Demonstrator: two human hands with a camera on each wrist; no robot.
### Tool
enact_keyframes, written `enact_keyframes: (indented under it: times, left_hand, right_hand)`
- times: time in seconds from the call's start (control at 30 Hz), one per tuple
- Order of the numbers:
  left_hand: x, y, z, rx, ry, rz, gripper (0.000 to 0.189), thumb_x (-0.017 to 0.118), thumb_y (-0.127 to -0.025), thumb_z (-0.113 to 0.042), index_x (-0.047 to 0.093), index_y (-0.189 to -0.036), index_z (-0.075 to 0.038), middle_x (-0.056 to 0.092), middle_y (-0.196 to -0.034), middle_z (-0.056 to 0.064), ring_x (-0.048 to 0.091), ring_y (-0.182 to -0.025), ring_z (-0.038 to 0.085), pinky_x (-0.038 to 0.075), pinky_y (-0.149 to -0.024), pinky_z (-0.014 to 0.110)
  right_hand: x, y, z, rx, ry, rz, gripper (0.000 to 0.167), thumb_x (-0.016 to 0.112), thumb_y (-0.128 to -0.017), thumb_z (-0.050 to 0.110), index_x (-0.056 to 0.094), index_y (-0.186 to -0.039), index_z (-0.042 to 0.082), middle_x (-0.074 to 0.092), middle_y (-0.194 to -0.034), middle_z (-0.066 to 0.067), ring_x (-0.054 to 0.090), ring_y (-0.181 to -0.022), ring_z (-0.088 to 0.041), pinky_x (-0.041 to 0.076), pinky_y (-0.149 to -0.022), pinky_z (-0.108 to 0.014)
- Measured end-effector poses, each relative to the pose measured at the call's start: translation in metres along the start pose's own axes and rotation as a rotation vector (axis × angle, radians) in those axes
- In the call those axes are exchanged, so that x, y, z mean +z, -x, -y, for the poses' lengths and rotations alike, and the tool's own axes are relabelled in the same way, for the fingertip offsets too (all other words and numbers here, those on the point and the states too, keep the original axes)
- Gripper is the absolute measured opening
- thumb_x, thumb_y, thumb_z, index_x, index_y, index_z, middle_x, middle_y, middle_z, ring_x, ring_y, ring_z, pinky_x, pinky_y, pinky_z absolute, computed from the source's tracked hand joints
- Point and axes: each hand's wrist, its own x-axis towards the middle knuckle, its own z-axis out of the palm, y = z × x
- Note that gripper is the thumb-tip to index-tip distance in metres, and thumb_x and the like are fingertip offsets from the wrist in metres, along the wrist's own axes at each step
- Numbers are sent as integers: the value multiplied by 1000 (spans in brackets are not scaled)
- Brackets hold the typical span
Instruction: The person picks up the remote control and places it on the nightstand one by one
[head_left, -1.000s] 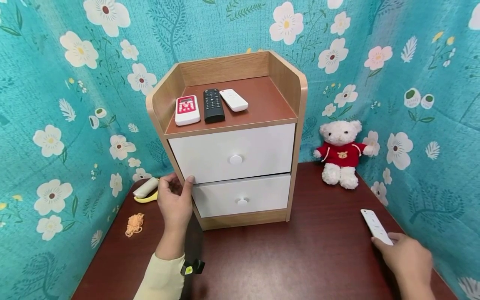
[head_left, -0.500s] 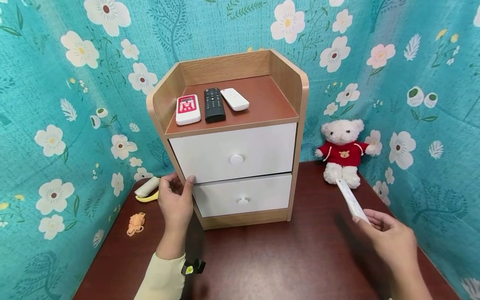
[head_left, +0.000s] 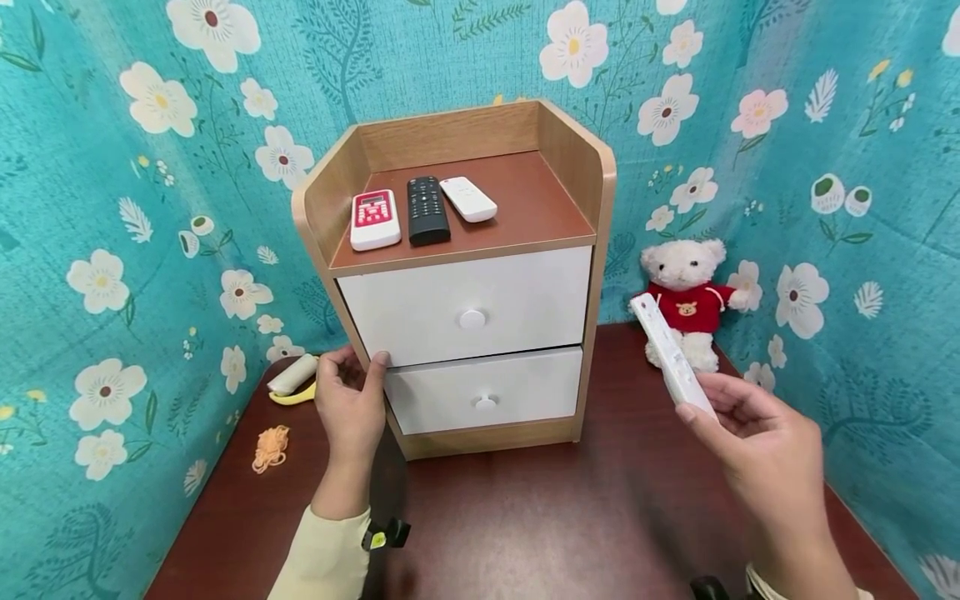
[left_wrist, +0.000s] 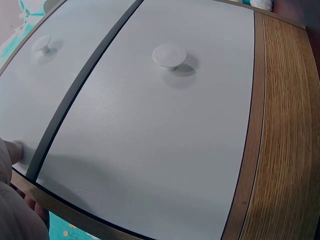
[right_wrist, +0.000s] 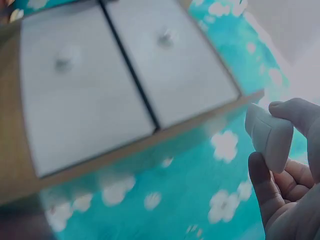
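Observation:
My left hand (head_left: 351, 404) grips the left side edge of a small wooden cabinet (head_left: 491, 433), thumb on the white front and fingers behind the side panel. In the left wrist view the thumb presses near the gap between the upper and lower drawers (left_wrist: 165, 130). Held up above the table, a long white remote control (head_left: 671, 358) sits pinched between thumb and fingers of my right hand (head_left: 772, 454). From the right wrist, its white rounded end (right_wrist: 270, 137) shows between thumb and fingers. Both drawers are closed.
On the cabinet's top lie a red-and-white remote (head_left: 375, 220), a black remote (head_left: 427, 211) and a smaller white one (head_left: 468, 199). A teddy bear (head_left: 684, 283) sits at back right. Orange yarn (head_left: 271, 449) and a white roll with yellow handle (head_left: 293, 377) are left.
My right hand has raised the white remote from the right side of the table and carried it leftward, toward the cabinet. My left hand stays on the cabinet's edge.

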Motion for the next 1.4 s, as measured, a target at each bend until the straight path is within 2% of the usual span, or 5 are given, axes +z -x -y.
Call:
enact_keyframes:
  times: [0.17,0.6,0.8,0.97,1.4]
  left_hand:
    - [0,1,0,-8,-12,9,46,84,-99,-23,60,-129,3,67,-115,15,63,-101,12,51,-86,13]
    - [0,4,-1,1,-17,5,45,84,-99,-21,61,-128,4,67,-114,19,61,-98,8,50,-85,14]
    - [0,3,0,11,15,-9,44,84,-98,-18,61,-127,5,68,-113,20,63,-96,7,50,-84,14]
    - [0,2,-1,12,12,-4,45,85,-98,-19,61,-128,5,70,-114,20,63,-97,6,51,-85,13]
    - [-2,3,0,20,-22,10,46,84,-99,-21,60,-128,5,69,-115,21,62,-99,12,49,-85,14]
  right_hand:
    - [10,1,44,-73,-157,-15,45,91,-85,-2,79,-128,3,80,-107,-4,75,-89,-15,62,-74,-18]
    - [49,-17,136,-425,-101,-29,39,93,-86,8,83,-123,7,82,-102,0,76,-86,-9,61,-79,-16]
    - [77,-38,165,-503,18,-68,42,94,-87,28,83,-123,8,84,-108,-9,78,-89,-8,58,-84,-12]
    - [101,-54,187,-545,117,-74,49,90,-90,38,82,-126,7,84,-114,-11,81,-97,-23,66,-90,-37]
    - [155,-93,214,-523,509,-33,46,72,-103,35,76,-126,-5,81,-114,-22,75,-102,-40,59,-88,-51]
